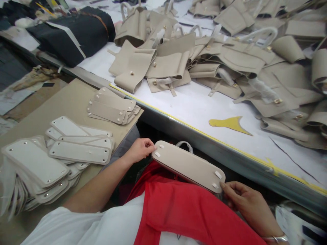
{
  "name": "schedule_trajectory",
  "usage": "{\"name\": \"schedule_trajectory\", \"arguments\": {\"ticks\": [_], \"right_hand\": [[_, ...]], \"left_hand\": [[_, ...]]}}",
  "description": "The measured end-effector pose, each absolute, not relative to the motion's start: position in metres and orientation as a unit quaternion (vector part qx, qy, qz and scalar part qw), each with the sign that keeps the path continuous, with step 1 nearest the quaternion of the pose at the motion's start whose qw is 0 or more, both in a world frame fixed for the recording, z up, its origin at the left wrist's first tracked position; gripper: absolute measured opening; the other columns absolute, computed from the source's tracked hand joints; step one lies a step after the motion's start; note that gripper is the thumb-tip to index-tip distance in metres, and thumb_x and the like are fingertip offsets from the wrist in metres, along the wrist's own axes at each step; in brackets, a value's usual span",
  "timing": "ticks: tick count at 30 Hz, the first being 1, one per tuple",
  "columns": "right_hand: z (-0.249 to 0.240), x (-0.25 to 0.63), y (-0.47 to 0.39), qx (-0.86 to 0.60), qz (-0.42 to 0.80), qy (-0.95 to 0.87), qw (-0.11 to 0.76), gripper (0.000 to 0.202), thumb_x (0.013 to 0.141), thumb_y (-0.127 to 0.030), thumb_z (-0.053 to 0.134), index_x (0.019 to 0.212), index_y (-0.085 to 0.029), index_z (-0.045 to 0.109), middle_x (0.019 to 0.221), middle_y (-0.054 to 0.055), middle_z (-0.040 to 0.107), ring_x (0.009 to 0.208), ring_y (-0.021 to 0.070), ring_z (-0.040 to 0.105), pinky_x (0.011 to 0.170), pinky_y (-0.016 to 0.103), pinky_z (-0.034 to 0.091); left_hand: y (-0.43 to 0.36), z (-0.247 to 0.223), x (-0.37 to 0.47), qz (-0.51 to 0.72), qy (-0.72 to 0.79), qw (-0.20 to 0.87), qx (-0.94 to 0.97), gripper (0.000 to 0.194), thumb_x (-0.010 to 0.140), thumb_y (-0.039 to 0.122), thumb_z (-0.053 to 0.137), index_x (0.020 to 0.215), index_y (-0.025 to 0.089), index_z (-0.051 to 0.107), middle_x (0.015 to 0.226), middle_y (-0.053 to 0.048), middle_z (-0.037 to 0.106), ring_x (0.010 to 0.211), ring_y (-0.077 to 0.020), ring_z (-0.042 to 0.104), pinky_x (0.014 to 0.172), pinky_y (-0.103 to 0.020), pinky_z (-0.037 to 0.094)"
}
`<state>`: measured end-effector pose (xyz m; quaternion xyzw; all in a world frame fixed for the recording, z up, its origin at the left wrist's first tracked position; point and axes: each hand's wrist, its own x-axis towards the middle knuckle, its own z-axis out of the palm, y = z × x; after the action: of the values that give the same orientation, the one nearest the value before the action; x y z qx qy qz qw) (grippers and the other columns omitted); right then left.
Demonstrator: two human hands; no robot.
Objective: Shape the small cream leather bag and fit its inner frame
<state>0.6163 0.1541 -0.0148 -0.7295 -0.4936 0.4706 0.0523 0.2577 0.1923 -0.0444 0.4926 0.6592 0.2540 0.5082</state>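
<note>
The person holds a beige bag base panel (188, 165) over the lap, just below the near edge of the white desk (204, 109), w/ its flat underside up. Four small pale tabs show near its corners. A wrapped handle loop peeks out behind the panel's far edge.

Left hand (139, 149) pinches the panel's left end, fingers (149, 145) closed narrow on the rim by the tabs. Right hand (245, 199) has the right end, thumb and fingertips pressed on the corner; the grip looks light, more steadying than clamping. A bracelet sits on the right wrist. A red apron (189, 211) lies under the panel.

To the left, a lower side board (68, 102) carries stacks of white base inserts (58, 153) w/ metal studs, and a smaller stack of beige base pieces (112, 107) near its far corner. On the desk, well apart from the hands: a heap of beige bag parts (230, 58), a yellow cut-out scrap (230, 124), a dark fabric bundle (76, 34) far left.

Risks, as judgement:
- Panel is held only at both ends by fingertips, unsupported in the middle; if either pinch slackens it could tip and slide off the lap to the floor.
- Tabs look loosely stuck; a thumb dragging across could peel or shift one.
- The white stack leans and fans out at the board's near left; a left-elbow bump could spill it.
</note>
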Motion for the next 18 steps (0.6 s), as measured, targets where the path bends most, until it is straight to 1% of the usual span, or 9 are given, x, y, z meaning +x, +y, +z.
{"name": "schedule_trajectory", "arguments": {"ticks": [6, 10, 12, 13, 14, 16, 18], "right_hand": [[-0.016, 0.613, 0.154, -0.735, 0.465, -0.493, 0.022, 0.047, 0.067, -0.064, 0.051, 0.066, -0.018, 0.057, 0.049, 0.002, 0.055, 0.047, 0.0145, 0.048, 0.049, 0.026, 0.039], [-0.012, 0.615, 0.154, -0.729, 0.449, -0.517, -0.009, 0.047, 0.071, -0.065, 0.045, 0.066, -0.019, 0.055, 0.049, 0.002, 0.054, 0.048, 0.0156, 0.05, 0.049, 0.027, 0.039], [-0.002, 0.616, 0.158, -0.728, 0.398, -0.556, -0.044, 0.046, 0.073, -0.064, 0.043, 0.068, -0.02, 0.056, 0.053, 0.003, 0.057, 0.05, 0.0172, 0.053, 0.05, 0.028, 0.039], [0.004, 0.615, 0.161, -0.736, 0.348, -0.579, -0.052, 0.046, 0.073, -0.064, 0.043, 0.07, -0.02, 0.057, 0.057, 0.004, 0.059, 0.051, 0.0184, 0.055, 0.05, 0.029, 0.04], [0.011, 0.61, 0.164, -0.743, 0.286, -0.604, -0.044, 0.045, 0.073, -0.063, 0.044, 0.075, -0.021, 0.057, 0.063, 0.005, 0.061, 0.054, 0.0198, 0.057, 0.051, 0.03, 0.041], [0.023, 0.59, 0.171, -0.72, 0.167, -0.673, 0.019, 0.045, 0.074, -0.062, 0.045, 0.087, -0.02, 0.058, 0.079, 0.008, 0.064, 0.066, 0.0224, 0.06, 0.059, 0.033, 0.044], [0.028, 0.555, 0.18, -0.62, 0.114, -0.771, 0.091, 0.047, 0.078, -0.058, 0.047, 0.102, -0.018, 0.056, 0.096, 0.011, 0.063, 0.085, 0.0236, 0.06, 0.075, 0.035, 0.046]], "left_hand": [[0.194, -0.04, 0.256, 0.253, 0.649, 0.525, 0.488, 0.028, 0.072, 0.04, 0.059, 0.068, 0.013, 0.054, 0.046, 0.004, 0.048, 0.037, -0.0059, 0.041, 0.036, -0.015, 0.031], [0.193, -0.04, 0.256, 0.258, 0.645, 0.512, 0.505, 0.027, 0.072, 0.04, 0.059, 0.069, 0.013, 0.055, 0.049, 0.004, 0.048, 0.038, -0.006, 0.042, 0.036, -0.016, 0.03], [0.192, -0.041, 0.256, 0.257, 0.647, 0.493, 0.522, 0.027, 0.073, 0.04, 0.058, 0.068, 0.013, 0.055, 0.051, 0.003, 0.05, 0.04, -0.0063, 0.043, 0.037, -0.016, 0.03], [0.191, -0.042, 0.256, 0.256, 0.649, 0.483, 0.53, 0.026, 0.073, 0.039, 0.058, 0.068, 0.013, 0.056, 0.052, 0.003, 0.051, 0.041, -0.0065, 0.043, 0.037, -0.016, 0.03], [0.191, -0.043, 0.256, 0.254, 0.65, 0.473, 0.538, 0.026, 0.074, 0.039, 0.057, 0.068, 0.013, 0.056, 0.053, 0.003, 0.052, 0.041, -0.0066, 0.044, 0.038, -0.016, 0.031], [0.191, -0.044, 0.255, 0.251, 0.651, 0.46, 0.549, 0.025, 0.075, 0.038, 0.056, 0.068, 0.014, 0.057, 0.053, 0.003, 0.052, 0.043, -0.0068, 0.045, 0.04, -0.016, 0.031], [0.191, -0.045, 0.255, 0.251, 0.652, 0.452, 0.555, 0.024, 0.075, 0.037, 0.055, 0.068, 0.014, 0.057, 0.052, 0.003, 0.052, 0.043, -0.0068, 0.045, 0.041, -0.017, 0.032]]}}
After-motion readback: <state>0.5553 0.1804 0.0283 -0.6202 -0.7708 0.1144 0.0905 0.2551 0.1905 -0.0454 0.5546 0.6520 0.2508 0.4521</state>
